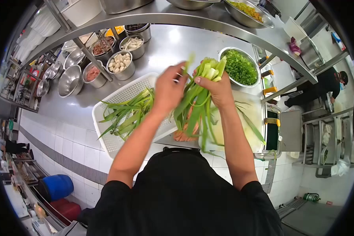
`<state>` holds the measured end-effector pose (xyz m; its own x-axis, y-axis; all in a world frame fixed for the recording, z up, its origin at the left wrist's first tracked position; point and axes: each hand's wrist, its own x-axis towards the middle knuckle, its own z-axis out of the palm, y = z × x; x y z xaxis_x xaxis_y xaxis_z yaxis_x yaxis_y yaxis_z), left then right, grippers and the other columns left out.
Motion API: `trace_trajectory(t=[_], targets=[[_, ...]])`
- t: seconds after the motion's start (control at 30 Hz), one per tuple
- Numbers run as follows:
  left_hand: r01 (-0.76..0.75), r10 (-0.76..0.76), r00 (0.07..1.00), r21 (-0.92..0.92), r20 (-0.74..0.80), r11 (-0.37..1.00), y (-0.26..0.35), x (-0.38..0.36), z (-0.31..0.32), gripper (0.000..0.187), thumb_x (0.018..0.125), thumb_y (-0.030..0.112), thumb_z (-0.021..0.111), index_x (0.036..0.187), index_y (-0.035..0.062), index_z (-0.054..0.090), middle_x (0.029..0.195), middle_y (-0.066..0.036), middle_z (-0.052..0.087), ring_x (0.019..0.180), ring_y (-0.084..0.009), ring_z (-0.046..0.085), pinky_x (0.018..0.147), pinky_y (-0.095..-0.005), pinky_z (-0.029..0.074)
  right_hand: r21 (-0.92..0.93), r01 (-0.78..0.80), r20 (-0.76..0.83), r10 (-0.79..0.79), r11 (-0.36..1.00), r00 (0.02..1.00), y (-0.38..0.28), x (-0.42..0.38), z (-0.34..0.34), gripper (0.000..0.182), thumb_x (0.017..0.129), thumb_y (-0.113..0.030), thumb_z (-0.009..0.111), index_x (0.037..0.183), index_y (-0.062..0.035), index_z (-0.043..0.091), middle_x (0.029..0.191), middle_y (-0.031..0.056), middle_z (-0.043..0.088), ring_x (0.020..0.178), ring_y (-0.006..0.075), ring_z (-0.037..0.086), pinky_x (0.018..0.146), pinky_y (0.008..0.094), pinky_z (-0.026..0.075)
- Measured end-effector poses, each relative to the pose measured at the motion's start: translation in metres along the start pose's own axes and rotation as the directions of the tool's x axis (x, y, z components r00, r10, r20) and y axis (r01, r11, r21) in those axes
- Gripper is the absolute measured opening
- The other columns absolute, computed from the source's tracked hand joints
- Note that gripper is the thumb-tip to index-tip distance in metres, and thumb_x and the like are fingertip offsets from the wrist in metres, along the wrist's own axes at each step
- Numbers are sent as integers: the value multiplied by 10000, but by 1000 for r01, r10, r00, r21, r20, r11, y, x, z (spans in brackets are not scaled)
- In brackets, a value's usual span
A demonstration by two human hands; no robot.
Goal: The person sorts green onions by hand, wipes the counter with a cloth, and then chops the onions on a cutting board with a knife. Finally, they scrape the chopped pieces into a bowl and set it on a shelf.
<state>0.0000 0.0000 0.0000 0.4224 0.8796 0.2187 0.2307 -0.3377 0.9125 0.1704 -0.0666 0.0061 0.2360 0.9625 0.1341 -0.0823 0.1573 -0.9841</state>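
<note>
Gripping a bunch of green stalks (209, 71) in my right hand (218, 87), I have its fingers closed around it, with the pale ends pointing to the far side and the long leaves hanging toward the near side. My left hand (170, 86) is raised just left of the bunch, apart from my right, its fingers bent by a blurred green strip (190, 62); I cannot tell whether they pinch it. The bunch is above the steel counter (175, 43), between a white perforated basket (123, 89) on the left and a pale cutting board (245, 131) on the right. More green leaves (131, 114) lie loose in the basket, and a few long strands (251, 122) trail over the board. Beyond the board, on the far right, a steel bowl (258, 78) holds finely chopped greens (240, 67). To the far left are metal containers, one with whitish pieces (119, 63), another with pinkish food (93, 73). A steel shelf (177, 18) crosses the far side above the counter. Well off to the right, a person in dark clothes (316, 88) bends forward.
</note>
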Motion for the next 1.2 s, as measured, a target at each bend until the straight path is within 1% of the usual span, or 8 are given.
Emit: trace_trajectory(t=[0.13, 0.5, 0.7, 0.77, 0.83, 0.9, 0.97, 1.2], targets=[[-251, 286, 945, 213, -155, 944, -7, -31, 52, 480, 923, 15, 572, 1403, 16, 569, 1062, -190, 618, 1026, -389, 617, 857, -464, 527, 33, 43, -69, -41, 999, 997, 15, -13, -2, 369, 811, -36, 820, 1154, -1, 688, 1032, 40, 727, 905, 141, 678, 831, 302, 550], [-223, 219, 975, 221, 45, 949, -34, -77, 62, 540, 940, -5, 530, 1478, 11, 495, 1176, -179, 616, 1051, -381, 625, 925, -474, 504, -23, -148, -234, 139, 989, 962, 50, -41, -11, 282, 836, -19, 786, 1089, -8, 660, 999, 50, 715, 883, 139, 670, 814, 294, 543], [-251, 253, 967, 35, -38, 967, -36, -74, 60, 520, 953, -10, 497, 1469, 37, 534, 1228, -176, 661, 1042, -371, 653, 921, -438, 509, 2, -149, -194, 146, 989, 970, 52, -40, -19, 268, 840, -15, 781, 1079, -16, 661, 965, 38, 702, 836, 145, 674, 791, 304, 550], [-24, 50, 991, -208, 121, 978, -41, -69, 46, 404, 944, -5, 519, 1321, 15, 663, 995, -163, 726, 898, -387, 679, 838, -444, 533, -25, -178, -200, 170, 984, 965, 52, -41, -20, 262, 836, -20, 785, 1067, -19, 662, 958, 35, 699, 831, 142, 670, 787, 298, 545], [217, -215, 974, -17, 74, 976, -71, -62, 31, 258, 911, 66, 605, 1113, 10, 756, 834, -161, 738, 824, -403, 701, 766, -464, 558, -51, -202, -209, 187, 978, 960, 50, -42, -25, 257, 832, -25, 789, 1056, -22, 663, 951, 32, 696, 826, 139, 666, 782, 292, 541], [118, -245, 960, 591, 139, 798, -140, -69, 6, 184, 853, 131, 636, 859, -13, 752, 864, -218, 733, 839, -405, 726, 735, -473, 578, -18, -167, -219, 159, 986, 963, 47, -43, -35, 259, 822, -37, 798, 1044, -29, 665, 942, 25, 691, 823, 133, 664, 765, 285, 538], [109, -396, 899, 782, 185, 614, -168, -89, -18, 172, 832, 135, 640, 829, 1, 749, 872, -230, 738, 840, -396, 738, 745, -505, 588, -34, -160, -205, 149, 987, 967, 44, -43, -43, 264, 816, -41, 802, 1041, -31, 665, 943, 25, 692, 824, 131, 664, 762, 287, 539], [62, -369, 912, 832, 176, 551, -152, -76, -55, 263, 881, 107, 591, 1080, 84, 761, 953, -194, 756, 901, -381, 731, 799, -501, 581, -127, -112, -106, 99, 985, 989, 33, -40, -21, 346, 793, -43, 798, 1093, -30, 625, 957, 32, 690, 867, 126, 650, 810, 283, 523]])
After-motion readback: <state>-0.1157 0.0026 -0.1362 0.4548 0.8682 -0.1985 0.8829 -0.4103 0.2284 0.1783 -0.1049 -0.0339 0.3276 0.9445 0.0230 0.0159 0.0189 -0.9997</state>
